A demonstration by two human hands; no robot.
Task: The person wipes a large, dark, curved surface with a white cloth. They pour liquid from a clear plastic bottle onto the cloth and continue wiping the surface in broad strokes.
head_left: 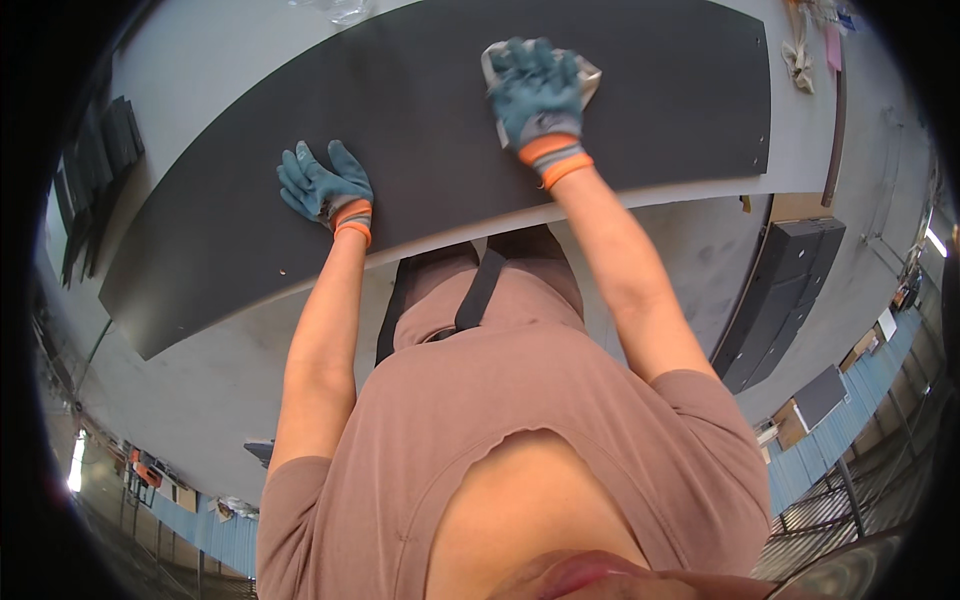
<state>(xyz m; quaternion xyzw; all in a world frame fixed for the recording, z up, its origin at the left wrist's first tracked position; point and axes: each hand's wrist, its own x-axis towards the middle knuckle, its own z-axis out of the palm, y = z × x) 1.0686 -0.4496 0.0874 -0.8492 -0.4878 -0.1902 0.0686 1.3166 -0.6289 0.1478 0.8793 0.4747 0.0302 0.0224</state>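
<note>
Leaning over a long, matte, dark grey panel (pixel 420 120), laid across a pale, smooth bench (pixel 215 60), in knit gloves (pixel 555 148) coated blue-grey over the fingers and banded grey and orange at the wrist. Resting the left hand (pixel 326 185) on the panel's flat face, left of the body and close to its near edge, with grip released, fingers fanned and thumb apart. Pressing the right hand (pixel 540 95), stretched farther out, over a crumpled off-white cloth (pixel 590 80) on the panel's right half; cannot tell whether clenched on the folds or flat on top. Bearing a dark marking on the back of the right glove, too blurred to read. Dotted with small pale spots at the panel's right end. Dressed in a soft brown short-sleeved shirt (pixel 560 350), with a black strap (pixel 482 290) below the waist. Surrounded by thin, overlapping dark sheets (pixel 105 165) at left, crinkled clear plastic (pixel 345 10) at far left, a limp beige rag (pixel 797 65) at far right and blocky dark slabs (pixel 785 290) at near right.
</note>
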